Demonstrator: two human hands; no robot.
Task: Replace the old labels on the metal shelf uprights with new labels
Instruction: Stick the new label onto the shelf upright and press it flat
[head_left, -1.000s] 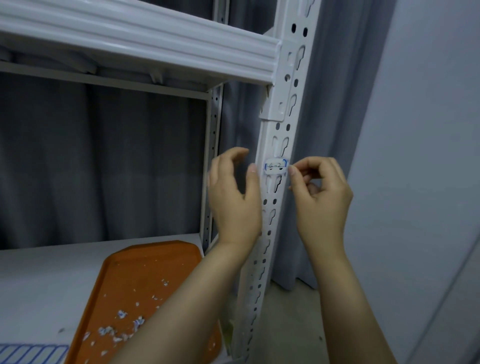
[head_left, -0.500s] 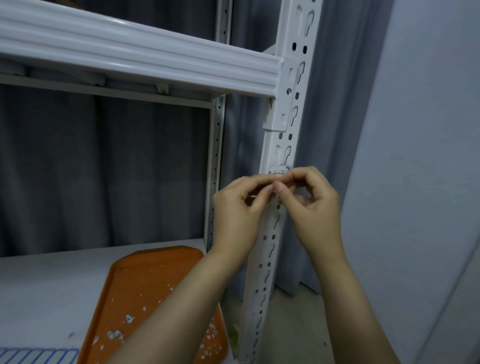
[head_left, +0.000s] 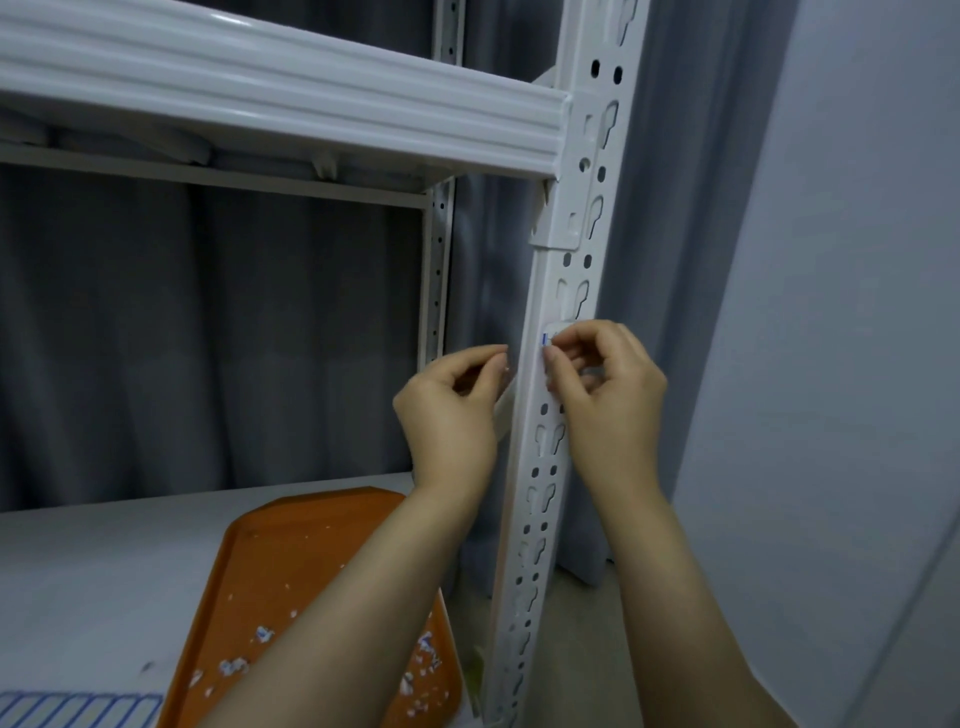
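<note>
Where the two bare forearms rise from the lower edge, an orange tray (head_left: 291, 571) lies below and left of the fingers on a white shelf board (head_left: 104, 571), scattered with small paper scraps (head_left: 234, 665). A blue-lined sheet (head_left: 78, 709) shows at the far lower left, too cut off to read.

Further up, the left hand (head_left: 452, 415) is held just left of the front upright (head_left: 540, 493), back of the hand to the camera and wrist bent slightly. Its fingers are curled, with thumb and forefinger tips (head_left: 498, 361) drawn together. Whether anything sits between them cannot be told. A pale strip shows between this hand and the upright, and what it is cannot be told.

The right hand (head_left: 608, 395) is against the upright's perforated face, knuckles outward. Its fingers are curled in, and the thumb and forefinger (head_left: 563, 340) pinch the label (head_left: 548, 338). This label is a small white sticker with a blue edge, stuck on the upright's face. Only its left end shows past the fingertips, and the writing is hidden. It sits level with the left fingertips, across the upright's corner from them.

Above the fingers a ribbed white beam (head_left: 260, 93) joins the upright. Behind the left hand stands a rear upright (head_left: 436, 286) before a grey curtain (head_left: 208, 338). A pale wall (head_left: 857, 312) lies right of the right hand.
</note>
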